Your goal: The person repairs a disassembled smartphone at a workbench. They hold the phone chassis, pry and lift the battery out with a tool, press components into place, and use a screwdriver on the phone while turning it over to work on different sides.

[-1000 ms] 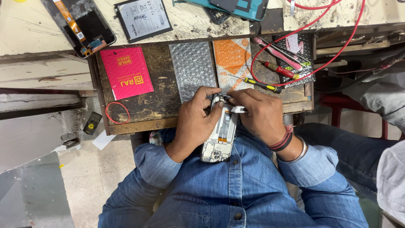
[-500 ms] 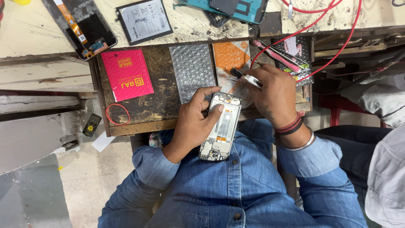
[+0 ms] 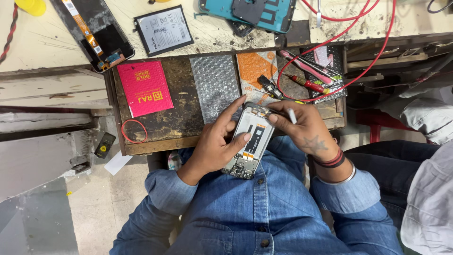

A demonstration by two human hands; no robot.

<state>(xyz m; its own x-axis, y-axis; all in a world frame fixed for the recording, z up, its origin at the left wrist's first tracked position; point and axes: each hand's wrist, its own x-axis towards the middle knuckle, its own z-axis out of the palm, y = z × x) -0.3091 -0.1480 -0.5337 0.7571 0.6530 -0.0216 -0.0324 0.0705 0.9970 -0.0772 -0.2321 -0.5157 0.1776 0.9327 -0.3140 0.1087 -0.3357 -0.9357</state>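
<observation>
Head view: opened grey smartphone frame with exposed boards (image 3: 250,141) sits over the lap at the table edge, long axis tilted top-right to bottom-left. Left hand (image 3: 217,141) wraps its left side, fingers closed on it. Right hand (image 3: 306,130) touches the top-right corner, pinching a thin white tool (image 3: 292,116).

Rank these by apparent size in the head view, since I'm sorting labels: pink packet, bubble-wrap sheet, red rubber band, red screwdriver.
1. pink packet and bubble-wrap sheet, too alike to rank
2. red screwdriver
3. red rubber band
</observation>
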